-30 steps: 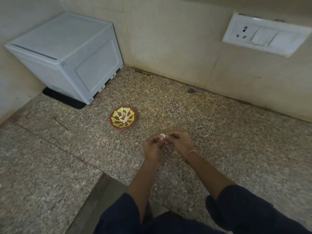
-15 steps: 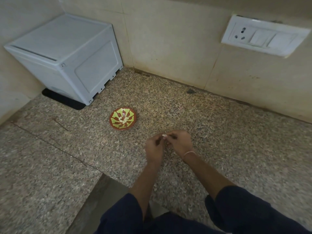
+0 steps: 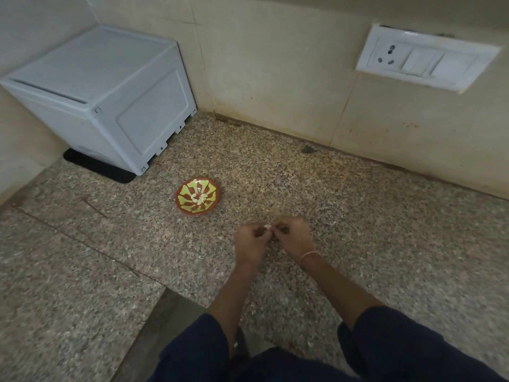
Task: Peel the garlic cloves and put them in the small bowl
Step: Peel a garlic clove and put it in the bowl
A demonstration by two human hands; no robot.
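The garlic clove (image 3: 267, 225) is a small pale bit pinched between my two hands, held above the speckled granite counter (image 3: 385, 244) near the middle of my view. My left hand (image 3: 252, 242) has its fingers curled in tight, fingertips closed on the clove's left end. My right hand (image 3: 293, 238) meets it from the other side, fingers bunched together on the same clove; the two sets of fingertips touch around it, so very little of it shows. I cannot tell how much skin is on it. A thin band (image 3: 309, 255) sits on my right wrist.

At about ten o'clock from my hands, near but apart, the small bowl (image 3: 197, 196) rests on the counter, red-brown with a green pattern, with a few pale peeled cloves (image 3: 199, 198) lying in its centre. Farther out at ten o'clock, a white box-shaped appliance (image 3: 104, 97) stands in the corner. At two o'clock, a white socket plate (image 3: 425, 59) is on the wall.
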